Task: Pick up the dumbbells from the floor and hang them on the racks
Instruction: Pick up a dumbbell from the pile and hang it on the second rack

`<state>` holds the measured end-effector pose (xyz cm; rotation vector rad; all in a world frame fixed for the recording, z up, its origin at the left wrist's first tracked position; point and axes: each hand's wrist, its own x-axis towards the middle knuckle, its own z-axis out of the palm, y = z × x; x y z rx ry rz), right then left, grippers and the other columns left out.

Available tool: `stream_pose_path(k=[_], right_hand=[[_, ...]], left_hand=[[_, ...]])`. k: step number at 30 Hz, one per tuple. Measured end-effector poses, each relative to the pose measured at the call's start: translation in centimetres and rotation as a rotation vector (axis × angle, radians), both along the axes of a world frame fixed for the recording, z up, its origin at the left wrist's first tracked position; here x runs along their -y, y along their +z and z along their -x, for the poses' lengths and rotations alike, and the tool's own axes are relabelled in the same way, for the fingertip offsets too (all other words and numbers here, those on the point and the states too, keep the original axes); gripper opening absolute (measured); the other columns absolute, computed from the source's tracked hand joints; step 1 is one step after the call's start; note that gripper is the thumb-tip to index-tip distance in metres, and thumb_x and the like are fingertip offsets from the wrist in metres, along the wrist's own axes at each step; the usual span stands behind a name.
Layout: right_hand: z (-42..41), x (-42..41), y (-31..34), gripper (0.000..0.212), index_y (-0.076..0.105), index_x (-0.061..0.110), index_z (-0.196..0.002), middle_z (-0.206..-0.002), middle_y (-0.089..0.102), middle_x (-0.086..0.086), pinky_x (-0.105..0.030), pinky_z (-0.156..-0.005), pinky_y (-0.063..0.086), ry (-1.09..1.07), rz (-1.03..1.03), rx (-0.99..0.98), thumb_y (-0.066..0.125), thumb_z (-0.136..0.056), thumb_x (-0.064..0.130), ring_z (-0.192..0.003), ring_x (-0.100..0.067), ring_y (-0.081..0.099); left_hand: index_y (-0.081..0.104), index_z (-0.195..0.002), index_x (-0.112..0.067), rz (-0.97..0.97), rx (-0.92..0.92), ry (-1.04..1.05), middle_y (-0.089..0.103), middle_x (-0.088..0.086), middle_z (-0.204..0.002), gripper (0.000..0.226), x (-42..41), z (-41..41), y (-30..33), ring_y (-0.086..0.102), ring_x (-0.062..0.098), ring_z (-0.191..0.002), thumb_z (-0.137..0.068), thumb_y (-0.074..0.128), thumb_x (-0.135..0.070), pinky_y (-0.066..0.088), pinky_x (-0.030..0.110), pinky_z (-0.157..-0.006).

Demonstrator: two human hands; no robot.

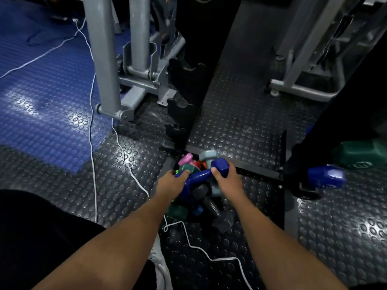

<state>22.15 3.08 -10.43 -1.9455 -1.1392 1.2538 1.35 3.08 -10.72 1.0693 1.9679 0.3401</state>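
A blue dumbbell (201,174) lies across the top of a pile of dumbbells (206,203) on the floor at the foot of a black rack (184,80). My left hand (170,183) grips its near end and my right hand (227,178) is closed on its far head. Pink (186,158), grey (207,156) and teal (186,168) dumbbells lie just behind, black ones below. The rack's notched cradles rise up the middle of the view and hold nothing. A second blue dumbbell (326,176) and a green one (360,154) sit on another black rack at the right.
Grey machine frames stand at back left (104,59) and back right (303,59). A white cord (92,122) runs across the studded floor and loops near my arms. Blue matting (41,91) covers the left; dark clothing fills the bottom left corner.
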Motion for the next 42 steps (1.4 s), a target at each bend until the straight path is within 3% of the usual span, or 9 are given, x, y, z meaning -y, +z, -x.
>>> stream_pose_path(k=[11, 19, 22, 26, 29, 31, 34, 39, 42], right_hand=[[0.7, -0.6, -0.4, 0.052, 0.058, 0.032, -0.143, -0.111, 0.066, 0.011, -0.035, -0.095, 0.041, -0.128, -0.023, -0.004, 0.078, -0.096, 0.041, -0.107, -0.017, 0.061], [1.0, -0.7, -0.2, 0.047, 0.062, 0.035, -0.136, -0.105, 0.069, 0.012, -0.036, -0.092, 0.047, -0.097, -0.067, 0.063, 0.080, -0.093, 0.045, -0.110, -0.022, 0.068], [1.3, -0.9, 1.0, 0.045, 0.061, 0.034, -0.137, -0.102, 0.067, 0.011, -0.006, -0.067, 0.044, -0.039, -0.083, 0.042, 0.080, -0.096, 0.034, -0.082, -0.005, 0.066], [2.1, -2.0, 3.1, 0.053, 0.064, 0.027, -0.142, -0.114, 0.069, 0.001, -0.002, -0.055, 0.040, 0.040, -0.172, 0.036, 0.084, -0.093, 0.029, -0.077, 0.000, 0.060], [2.9, -3.4, 4.8, 0.054, 0.065, 0.033, -0.138, -0.106, 0.067, 0.007, 0.000, -0.051, 0.041, 0.113, -0.230, 0.069, 0.087, -0.088, 0.032, -0.071, 0.004, 0.065], [3.4, -4.0, 5.8, 0.050, 0.068, 0.035, -0.130, -0.095, 0.069, 0.015, -0.006, -0.062, 0.050, 0.144, -0.269, 0.097, 0.088, -0.084, 0.037, -0.067, 0.007, 0.066], [4.8, -4.0, 6.0, 0.054, 0.070, 0.040, -0.124, -0.102, 0.075, 0.014, -0.036, -0.095, 0.058, 0.210, -0.318, 0.136, 0.088, -0.075, 0.051, -0.096, -0.012, 0.071], [7.0, -3.4, 6.5, 0.064, 0.068, 0.040, -0.126, -0.107, 0.075, 0.010, -0.037, -0.098, 0.057, 0.350, -0.336, 0.147, 0.089, -0.069, 0.058, -0.101, -0.016, 0.070], [7.8, -3.3, 7.2, 0.070, 0.067, 0.040, -0.129, -0.110, 0.073, 0.008, -0.039, -0.098, 0.057, 0.397, -0.351, 0.184, 0.090, -0.067, 0.060, -0.102, -0.016, 0.067]], left_hand=[[0.064, -0.108, -0.027, -0.068, 0.028, 0.023, 0.070, -0.001, -0.102, 0.048, 0.5, -0.5, 0.2, 0.069, 0.022, -0.092, -0.077, 0.089, -0.056, 0.058, 0.032, -0.088], [0.069, -0.128, -0.032, -0.007, 0.172, 0.000, 0.069, 0.000, -0.108, 0.078, 0.7, 0.5, 0.0, 0.069, 0.019, -0.087, -0.057, 0.102, -0.022, 0.061, 0.030, -0.079], [0.070, -0.130, -0.030, 0.032, 0.197, 0.001, 0.066, -0.003, -0.101, 0.075, 1.1, 0.9, 0.4, 0.069, 0.018, -0.082, -0.061, 0.099, -0.020, 0.058, 0.025, -0.068], [0.071, -0.122, -0.026, 0.069, 0.336, 0.065, 0.067, 0.000, -0.098, 0.061, 1.6, 1.3, 1.9, 0.067, 0.016, -0.071, -0.068, 0.095, -0.011, 0.050, 0.020, -0.046], [0.070, -0.122, -0.017, 0.142, 0.508, 0.145, 0.077, 0.012, -0.104, 0.074, 2.0, 1.4, 3.3, 0.075, 0.024, -0.075, -0.053, 0.097, -0.015, 0.058, 0.029, -0.055], [0.070, -0.111, -0.013, 0.178, 0.575, 0.160, 0.079, 0.010, -0.092, 0.064, 2.6, 1.4, 3.8, 0.075, 0.022, -0.073, -0.053, 0.096, -0.019, 0.061, 0.036, -0.062], [0.066, -0.097, -0.017, 0.180, 0.628, 0.170, 0.076, 0.008, -0.085, 0.051, 4.1, 1.5, 4.6, 0.074, 0.021, -0.070, -0.057, 0.097, -0.024, 0.060, 0.033, -0.057], [0.067, -0.115, -0.018, 0.235, 0.640, 0.141, 0.079, 0.008, -0.101, 0.061, 6.0, 1.6, 5.8, 0.077, 0.025, -0.090, -0.062, 0.097, -0.025, 0.063, 0.050, -0.090], [0.067, -0.126, -0.020, 0.226, 0.682, 0.177, 0.080, 0.011, -0.110, 0.080, 6.9, 1.5, 5.8, 0.078, 0.031, -0.100, -0.052, 0.096, -0.025, 0.062, 0.057, -0.092]])
